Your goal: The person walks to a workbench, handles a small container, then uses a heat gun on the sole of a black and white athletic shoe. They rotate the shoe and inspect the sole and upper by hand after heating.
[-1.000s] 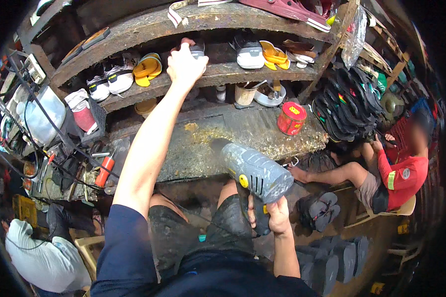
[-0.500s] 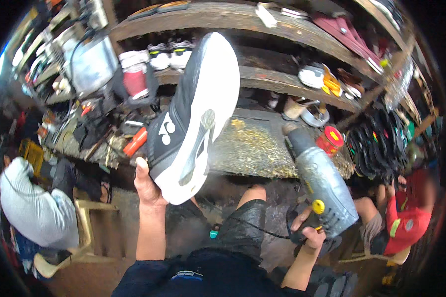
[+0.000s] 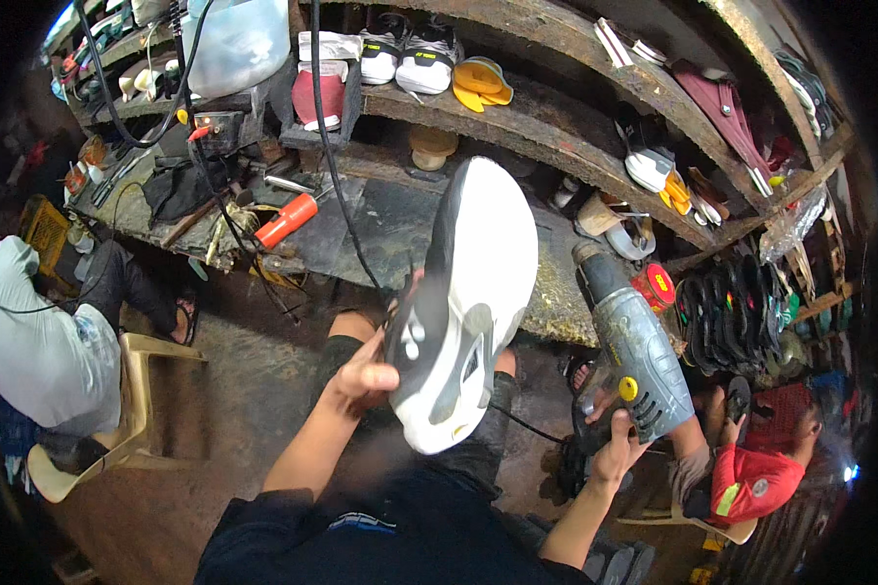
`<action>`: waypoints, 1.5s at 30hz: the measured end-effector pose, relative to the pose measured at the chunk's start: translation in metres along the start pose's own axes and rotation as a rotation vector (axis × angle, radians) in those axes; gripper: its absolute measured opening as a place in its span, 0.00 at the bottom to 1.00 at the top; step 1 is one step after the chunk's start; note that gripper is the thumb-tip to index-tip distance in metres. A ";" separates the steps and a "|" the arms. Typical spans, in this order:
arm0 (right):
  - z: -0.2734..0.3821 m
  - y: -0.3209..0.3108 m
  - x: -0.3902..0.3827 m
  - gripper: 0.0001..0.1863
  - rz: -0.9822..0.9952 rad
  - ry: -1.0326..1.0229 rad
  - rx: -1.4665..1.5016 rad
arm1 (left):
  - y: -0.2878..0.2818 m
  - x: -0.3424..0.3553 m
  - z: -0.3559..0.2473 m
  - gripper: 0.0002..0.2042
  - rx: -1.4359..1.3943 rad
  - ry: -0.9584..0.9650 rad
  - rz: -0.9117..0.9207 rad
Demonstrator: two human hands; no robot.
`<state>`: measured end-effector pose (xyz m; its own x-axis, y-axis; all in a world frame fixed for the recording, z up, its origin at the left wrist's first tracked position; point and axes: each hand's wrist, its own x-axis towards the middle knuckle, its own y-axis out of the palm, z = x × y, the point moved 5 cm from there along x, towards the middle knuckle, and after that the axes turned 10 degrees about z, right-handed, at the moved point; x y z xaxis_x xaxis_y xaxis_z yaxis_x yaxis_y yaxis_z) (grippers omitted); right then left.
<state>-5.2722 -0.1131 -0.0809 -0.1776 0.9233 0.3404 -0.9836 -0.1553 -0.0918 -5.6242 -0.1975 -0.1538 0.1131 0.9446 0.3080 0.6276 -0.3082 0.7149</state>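
Note:
A black sports shoe with a white sole (image 3: 493,258) is held up in the middle, its sole facing me and its toe pointing away. My left hand (image 3: 359,378) is closed around its heel end, the thumb over the side and the other fingers partly hidden behind the upper. To the right, my right hand (image 3: 615,444) grips a grey heat gun (image 3: 639,341) with a yellow knob. The gun's dark nozzle points away from me, over the bench and apart from the shoe. Its handle is mostly hidden by my hand.
A wooden bench (image 3: 361,219) runs ahead, with an orange cylinder (image 3: 286,220) and a red can (image 3: 654,287). Black cables (image 3: 324,127) hang over it. Shelves (image 3: 556,161) hold shoes. People sit at left (image 3: 54,322) and right (image 3: 756,478).
The shoe has moved right and lower, turning its sole more toward me. The view has shifted, showing more of the bench's left side. The heat gun stays in my right hand.

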 end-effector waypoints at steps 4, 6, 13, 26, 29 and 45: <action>-0.006 0.004 0.004 0.26 0.038 -0.035 0.048 | 0.011 -0.007 0.007 0.56 0.077 0.063 -0.082; -0.016 0.004 0.005 0.27 0.111 0.019 0.103 | 0.003 -0.015 0.017 0.53 -0.092 0.010 -0.160; -0.017 -0.030 0.020 0.32 0.039 -0.168 -0.224 | -0.042 -0.077 0.000 0.41 -0.073 0.292 -0.253; 0.006 -0.075 -0.022 0.37 0.443 -0.102 -0.260 | -0.085 -0.156 -0.033 0.34 0.053 0.391 -0.856; -0.001 -0.071 -0.026 0.37 0.467 -0.082 -0.300 | -0.081 -0.156 -0.041 0.32 0.056 0.391 -0.830; -0.006 -0.037 -0.026 0.37 0.532 -0.063 -0.352 | -0.075 -0.143 -0.044 0.24 0.034 0.361 -0.805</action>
<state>-5.2307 -0.1296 -0.0917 -0.6507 0.7276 0.2175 -0.6931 -0.4521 -0.5614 -5.7210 -0.3142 -0.2234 -0.6202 0.7784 -0.0974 0.4349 0.4445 0.7832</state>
